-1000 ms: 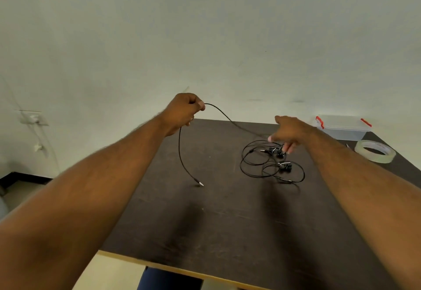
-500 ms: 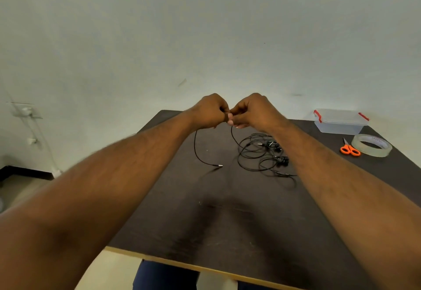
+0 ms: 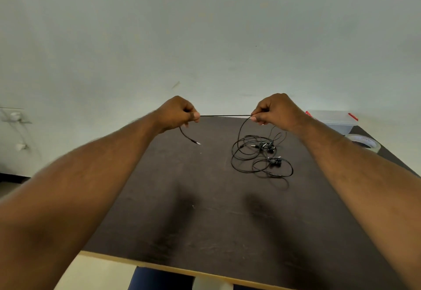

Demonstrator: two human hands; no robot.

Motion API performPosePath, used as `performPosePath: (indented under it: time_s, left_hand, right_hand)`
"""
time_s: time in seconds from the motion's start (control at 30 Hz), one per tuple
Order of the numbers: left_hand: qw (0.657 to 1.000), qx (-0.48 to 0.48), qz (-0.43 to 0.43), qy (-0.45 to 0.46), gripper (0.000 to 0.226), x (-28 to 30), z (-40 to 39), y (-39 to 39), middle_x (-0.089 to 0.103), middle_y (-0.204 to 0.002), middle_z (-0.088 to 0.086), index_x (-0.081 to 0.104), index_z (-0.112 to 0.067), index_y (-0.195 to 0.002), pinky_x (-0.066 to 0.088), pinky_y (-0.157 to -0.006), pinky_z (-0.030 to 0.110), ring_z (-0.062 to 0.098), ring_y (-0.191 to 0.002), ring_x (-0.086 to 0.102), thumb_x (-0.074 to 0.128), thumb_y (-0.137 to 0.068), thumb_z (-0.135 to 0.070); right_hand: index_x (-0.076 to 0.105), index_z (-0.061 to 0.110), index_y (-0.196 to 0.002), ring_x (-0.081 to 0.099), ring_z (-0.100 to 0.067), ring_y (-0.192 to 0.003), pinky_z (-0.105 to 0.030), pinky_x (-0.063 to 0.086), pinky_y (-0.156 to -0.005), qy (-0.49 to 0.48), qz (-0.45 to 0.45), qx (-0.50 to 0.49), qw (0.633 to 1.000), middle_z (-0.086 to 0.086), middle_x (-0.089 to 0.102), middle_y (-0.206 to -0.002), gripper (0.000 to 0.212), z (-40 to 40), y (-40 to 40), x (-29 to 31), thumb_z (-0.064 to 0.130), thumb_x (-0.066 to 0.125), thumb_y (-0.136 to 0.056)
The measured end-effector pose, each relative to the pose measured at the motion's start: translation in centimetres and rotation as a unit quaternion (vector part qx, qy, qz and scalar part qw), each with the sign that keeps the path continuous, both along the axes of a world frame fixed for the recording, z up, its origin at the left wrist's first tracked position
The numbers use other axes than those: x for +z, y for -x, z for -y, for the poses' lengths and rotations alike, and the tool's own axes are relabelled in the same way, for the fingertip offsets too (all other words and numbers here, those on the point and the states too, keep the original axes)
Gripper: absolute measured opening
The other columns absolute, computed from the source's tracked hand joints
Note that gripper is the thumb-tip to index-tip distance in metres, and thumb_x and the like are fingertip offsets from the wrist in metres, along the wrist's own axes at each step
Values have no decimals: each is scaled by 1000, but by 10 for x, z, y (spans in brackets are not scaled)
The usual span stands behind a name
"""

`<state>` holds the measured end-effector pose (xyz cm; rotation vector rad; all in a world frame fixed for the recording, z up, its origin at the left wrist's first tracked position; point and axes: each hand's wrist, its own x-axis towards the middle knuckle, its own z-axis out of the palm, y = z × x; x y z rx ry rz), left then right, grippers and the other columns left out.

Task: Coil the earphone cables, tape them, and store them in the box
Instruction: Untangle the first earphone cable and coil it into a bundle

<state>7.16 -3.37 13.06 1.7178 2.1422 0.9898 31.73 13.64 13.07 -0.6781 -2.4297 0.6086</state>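
A black earphone cable (image 3: 225,115) is stretched taut and level between my two hands above the far part of the dark table (image 3: 205,210). My left hand (image 3: 177,113) pinches it near the plug end, and the short tail with the metal plug (image 3: 197,143) hangs below. My right hand (image 3: 275,111) pinches the cable further along. From there it drops into a loose tangle of black loops and earbuds (image 3: 262,157) lying on the table. The clear box with red clips (image 3: 332,119) stands at the far right, lid on.
A roll of clear tape (image 3: 364,143) lies just in front of the box, partly hidden by my right forearm. A pale wall rises right behind the table. The table's light front edge (image 3: 182,269) runs near the bottom of the view.
My hands met at the middle half a second ago and have since pulled apart, drawing a straight length of cable between them. The scissors seen earlier are now hidden behind my right arm.
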Motion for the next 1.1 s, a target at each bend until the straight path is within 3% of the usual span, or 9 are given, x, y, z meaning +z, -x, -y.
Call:
performPosePath:
  time_s: [0.2, 0.33, 0.43, 0.67, 0.8, 0.87, 0.93, 1.03, 1.1]
  left_hand:
    - [999, 17, -32, -9, 14, 0, 9, 19, 72, -83, -4, 75, -13, -85, 46, -73, 23, 6, -74, 62, 66, -90, -22]
    - [999, 31, -40, -15, 16, 2, 17, 32, 70, -73, -3, 76, -13, -85, 45, -73, 21, 6, -75, 63, 67, -90, -25]
    - [997, 30, -66, 1, 15, -2, 21, 35, 69, -74, -6, 76, -14, -87, 44, -71, 21, 6, -77, 62, 67, -90, -26]
    - [998, 26, -59, 16, 19, -14, 24, 39, 72, -83, 5, 75, -9, -90, 48, -78, 23, 17, -86, 66, 67, -90, -26]
    - [998, 31, -46, 16, 20, -13, 25, 33, 71, -80, 2, 74, -7, -88, 48, -75, 26, 13, -81, 65, 67, -89, -25]
    - [999, 7, 28, 23, 14, -21, 28, 16, 70, -73, -5, 72, -6, -81, 47, -73, 28, 4, -70, 63, 67, -89, -16]
    - [984, -93, 149, 26, 17, -35, 37, -17, 71, -72, -4, 68, -8, -77, 49, -71, 26, 2, -67, 64, 61, -91, -2]
    - [925, -251, 283, 25, 17, -50, 51, -83, 71, -90, 8, 64, -8, -79, 53, -82, 26, 13, -88, 68, 55, -92, 0]
    - [871, -341, 353, 0, 12, -49, 52, -121, 70, -97, 11, 63, -6, -81, 50, -93, 32, 20, -97, 66, 55, -89, -7]
  right_hand:
    - [75, 3, -86, 68, -9, -63, -17, 56, -65, -18, 12, -31, 999, -3, 73, -78, 8, -14, -15, 8, 8, 75, -80]
    - [74, 2, -85, 71, -21, -73, -37, 58, -77, -11, -5, -64, 998, -10, 74, -82, 7, -25, -28, 13, 7, 75, -80]
    - [74, 5, -83, 72, -19, -72, -45, 59, -80, -14, 3, -75, 997, -9, 74, -80, 5, -29, -32, 11, 8, 75, -80]
    - [75, 6, -83, 72, -21, -74, -41, 58, -83, -32, 14, -69, 997, -9, 74, -79, 4, -28, -27, 4, 9, 75, -80]
    - [74, 5, -83, 71, -21, -73, -36, 57, -79, -41, 20, -75, 996, -10, 73, -79, 4, -27, -24, 2, 9, 74, -81]
    - [74, 6, -82, 68, -17, -65, -30, 55, -68, -44, -7, -96, 994, -9, 73, -78, 3, -27, -25, 2, 9, 72, -82]
    - [74, 7, -82, 61, -2, -57, -23, 49, -62, -31, -72, -126, 989, -5, 70, -75, 4, -30, -28, -1, 9, 71, -83]
    - [76, 11, -83, 58, 15, -59, -22, 48, -74, -3, -116, -136, 984, 4, 69, -72, 5, -31, -26, -8, 9, 72, -82]
    - [76, 12, -85, 61, 11, -65, -18, 49, -78, 8, -116, -113, 987, 2, 71, -76, 6, -22, -16, -16, 9, 72, -81]
